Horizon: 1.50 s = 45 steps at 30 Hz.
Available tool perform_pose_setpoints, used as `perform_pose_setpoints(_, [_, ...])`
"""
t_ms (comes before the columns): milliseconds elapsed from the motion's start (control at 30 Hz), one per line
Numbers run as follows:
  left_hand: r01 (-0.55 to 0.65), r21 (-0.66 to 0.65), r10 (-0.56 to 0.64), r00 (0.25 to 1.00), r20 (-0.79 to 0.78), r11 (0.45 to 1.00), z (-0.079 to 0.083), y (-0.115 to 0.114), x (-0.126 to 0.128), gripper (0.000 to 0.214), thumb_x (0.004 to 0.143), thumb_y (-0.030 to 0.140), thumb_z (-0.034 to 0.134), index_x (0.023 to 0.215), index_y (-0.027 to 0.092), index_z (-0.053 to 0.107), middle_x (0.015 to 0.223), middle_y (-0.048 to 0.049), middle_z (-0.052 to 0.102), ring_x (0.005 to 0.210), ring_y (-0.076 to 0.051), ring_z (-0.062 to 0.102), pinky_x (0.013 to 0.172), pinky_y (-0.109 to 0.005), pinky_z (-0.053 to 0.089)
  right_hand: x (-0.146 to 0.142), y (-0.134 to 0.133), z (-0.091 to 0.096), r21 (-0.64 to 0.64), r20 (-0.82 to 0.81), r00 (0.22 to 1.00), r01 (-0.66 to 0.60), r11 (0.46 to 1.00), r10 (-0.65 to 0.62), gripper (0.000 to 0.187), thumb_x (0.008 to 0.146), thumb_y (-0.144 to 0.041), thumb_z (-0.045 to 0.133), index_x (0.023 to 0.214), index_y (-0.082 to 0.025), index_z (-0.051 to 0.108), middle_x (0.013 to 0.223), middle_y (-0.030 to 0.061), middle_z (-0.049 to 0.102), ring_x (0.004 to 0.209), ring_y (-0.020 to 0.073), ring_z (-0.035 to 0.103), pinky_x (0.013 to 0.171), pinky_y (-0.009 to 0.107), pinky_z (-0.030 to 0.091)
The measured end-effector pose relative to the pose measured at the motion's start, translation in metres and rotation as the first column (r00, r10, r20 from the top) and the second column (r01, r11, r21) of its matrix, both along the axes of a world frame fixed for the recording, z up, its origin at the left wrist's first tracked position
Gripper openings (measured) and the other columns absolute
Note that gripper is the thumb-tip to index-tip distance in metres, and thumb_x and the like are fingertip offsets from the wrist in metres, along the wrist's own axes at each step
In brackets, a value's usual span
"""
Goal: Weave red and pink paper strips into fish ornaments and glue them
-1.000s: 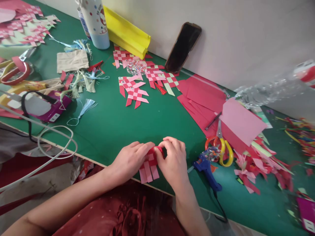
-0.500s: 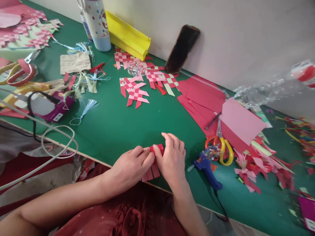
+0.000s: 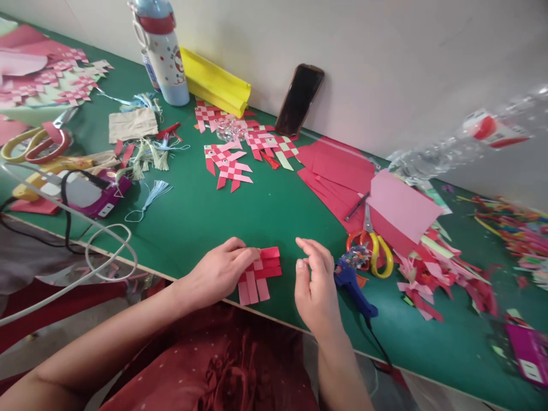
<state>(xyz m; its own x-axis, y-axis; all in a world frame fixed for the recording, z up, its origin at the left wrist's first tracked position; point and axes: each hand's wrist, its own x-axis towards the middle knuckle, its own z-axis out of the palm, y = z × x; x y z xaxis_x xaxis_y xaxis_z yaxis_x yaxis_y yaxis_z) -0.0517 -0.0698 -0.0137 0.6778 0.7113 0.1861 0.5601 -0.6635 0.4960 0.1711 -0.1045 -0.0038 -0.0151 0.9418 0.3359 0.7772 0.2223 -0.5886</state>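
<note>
Red and pink paper strips (image 3: 262, 273), partly woven across one another, lie near the table's front edge. My left hand (image 3: 222, 271) grips their left side, thumb and fingers pressed together on the paper and hiding part of the weave. To the right, apart from the strips, my right hand (image 3: 317, 282) is raised with fingers loosely bent, thumb separate, holding nothing. Just beyond it lies a blue glue gun (image 3: 357, 291), with orange-and-yellow-handled scissors (image 3: 379, 254) behind. Finished woven paper fish (image 3: 231, 168) rest farther back on the green table.
A bottle (image 3: 165, 63), yellow folded card (image 3: 216, 83) and phone (image 3: 299, 100) stand along the wall. Red paper sheets (image 3: 338, 168) and scraps (image 3: 454, 279) spread to the right. Tassels (image 3: 156, 194), a purple power strip (image 3: 107, 194) and a white cable (image 3: 92, 251) occupy the left.
My right hand has let go of the paper strips and moved to the right. My left hand stays on them, and more of the weave shows. The view has shifted slightly.
</note>
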Motion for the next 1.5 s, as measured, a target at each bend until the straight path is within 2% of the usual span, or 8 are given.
perform_pose_setpoints(167, [0.112, 0.136, -0.089, 0.982, -0.165, 0.984, 0.001, 0.000, 0.001, 0.033, 0.102, 0.018, 0.028, 0.122, 0.011, 0.053, 0.095, -0.0083, 0.066, 0.097, -0.022, 0.055, 0.080, -0.033, 0.050, 0.004, -0.018, 0.006, 0.002, 0.047, 0.999, -0.021, 1.000, 0.021, 0.038, 0.098, -0.015, 0.040, 0.133, -0.024, 0.050, 0.124, 0.0121, 0.052, 0.117, 0.0245, 0.051, 0.098, 0.048, 0.047])
perform_pose_setpoints(367, [0.145, 0.226, -0.080, 0.959, -0.273, 0.963, 0.006, 0.000, 0.006, 0.027, 0.100, 0.016, 0.036, 0.116, 0.012, 0.056, 0.091, -0.0080, 0.069, 0.101, -0.025, 0.055, 0.083, -0.036, 0.047, 0.003, -0.027, -0.001, -0.022, 0.042, 0.998, -0.042, 0.999, 0.043, 0.038, 0.097, -0.014, 0.041, 0.133, -0.023, 0.049, 0.124, 0.0120, 0.051, 0.118, 0.0243, 0.050, 0.098, 0.046, 0.048])
perform_pose_setpoints(567, [0.125, 0.194, -0.078, 0.969, -0.233, 0.973, 0.005, -0.003, 0.004, 0.034, 0.097, 0.011, 0.039, 0.129, 0.010, 0.050, 0.104, -0.0092, 0.072, 0.115, -0.027, 0.052, 0.095, -0.040, 0.041, -0.002, -0.031, -0.005, 0.003, 0.067, 0.995, -0.079, 0.997, 0.078, 0.036, 0.096, -0.011, 0.042, 0.130, -0.020, 0.050, 0.122, 0.0128, 0.052, 0.115, 0.0243, 0.049, 0.096, 0.045, 0.048])
perform_pose_setpoints(833, [-0.012, 0.159, 0.055, 0.963, -0.264, 0.987, 0.008, -0.019, -0.001, 0.036, 0.096, 0.009, 0.037, 0.130, 0.010, 0.049, 0.130, -0.0152, 0.062, 0.103, -0.025, 0.057, 0.087, -0.041, 0.047, -0.003, -0.042, -0.001, 0.049, 0.146, 0.984, -0.111, 0.993, 0.102, 0.027, 0.094, -0.010, 0.049, 0.118, -0.016, 0.058, 0.113, 0.0127, 0.057, 0.109, 0.0252, 0.050, 0.092, 0.045, 0.050])
perform_pose_setpoints(1033, [0.073, 0.133, -0.034, 0.961, -0.274, 0.988, 0.012, -0.034, -0.014, 0.038, 0.090, 0.001, 0.040, 0.122, 0.012, 0.056, 0.131, -0.0145, 0.059, 0.120, -0.026, 0.054, 0.097, -0.041, 0.048, -0.004, -0.043, -0.004, 0.031, 0.159, 0.981, -0.116, 0.993, 0.110, 0.026, 0.093, -0.013, 0.050, 0.116, -0.021, 0.062, 0.111, 0.0109, 0.062, 0.110, 0.0265, 0.052, 0.093, 0.049, 0.050])
perform_pose_setpoints(1167, [0.083, 0.156, -0.042, 0.968, -0.249, 0.984, 0.007, -0.031, -0.020, 0.027, 0.095, 0.015, 0.048, 0.119, 0.016, 0.060, 0.135, -0.0101, 0.058, 0.126, -0.026, 0.051, 0.105, -0.043, 0.045, -0.006, -0.041, -0.005, 0.017, 0.149, 0.981, -0.128, 0.992, 0.124, 0.025, 0.094, -0.014, 0.052, 0.115, -0.022, 0.062, 0.111, 0.0102, 0.062, 0.110, 0.0263, 0.052, 0.094, 0.050, 0.050])
perform_pose_setpoints(1300, [0.146, 0.175, -0.103, 0.967, -0.233, 0.974, 0.000, -0.025, -0.024, 0.036, 0.096, 0.032, 0.053, 0.130, 0.019, 0.055, 0.140, -0.0064, 0.057, 0.138, -0.026, 0.041, 0.115, -0.047, 0.033, -0.006, -0.041, -0.004, 0.019, 0.146, 0.982, -0.123, 0.992, 0.119, 0.024, 0.094, -0.014, 0.052, 0.115, -0.021, 0.061, 0.111, 0.0103, 0.061, 0.109, 0.0265, 0.052, 0.093, 0.050, 0.051])
perform_pose_setpoints(1500, [0.117, 0.180, -0.068, 0.963, -0.261, 0.977, -0.005, -0.029, -0.021, 0.048, 0.095, 0.046, 0.052, 0.133, 0.018, 0.052, 0.142, -0.0092, 0.055, 0.139, -0.025, 0.040, 0.120, -0.048, 0.021, -0.004, -0.040, -0.004, 0.021, 0.166, 0.980, -0.118, 0.993, 0.113, 0.023, 0.094, -0.014, 0.051, 0.114, -0.020, 0.061, 0.110, 0.0111, 0.060, 0.108, 0.0265, 0.052, 0.091, 0.050, 0.050])
